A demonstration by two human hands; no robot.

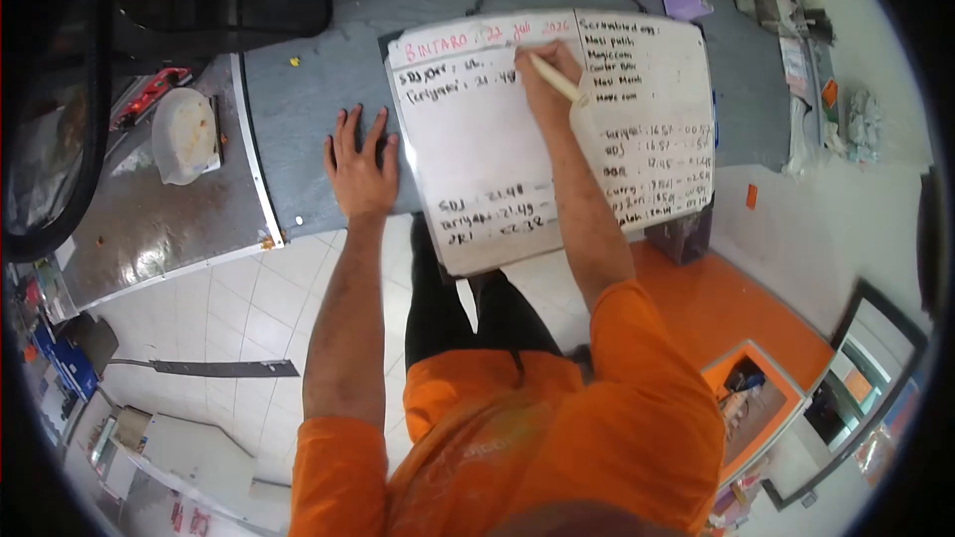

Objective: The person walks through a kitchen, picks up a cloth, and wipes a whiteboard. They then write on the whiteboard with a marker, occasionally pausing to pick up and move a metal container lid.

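Firmly, right hand (542, 91) clamps a marker (560, 81) on the whiteboard (497, 164) headed "BINTARO"; left hand (360, 164) lies spread.

The right hand (545, 75) grips a pale marker (557, 79), its tip seemingly touching the upper part of a handwritten whiteboard (497, 159) lying on the grey counter (298, 99). The left hand (360, 167) lies flat, fingers spread, just beside the whiteboard's left edge near the counter's front edge.

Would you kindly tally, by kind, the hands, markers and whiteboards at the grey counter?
Hands: 2, left hand and right hand
marker: 1
whiteboard: 1
Total: 4
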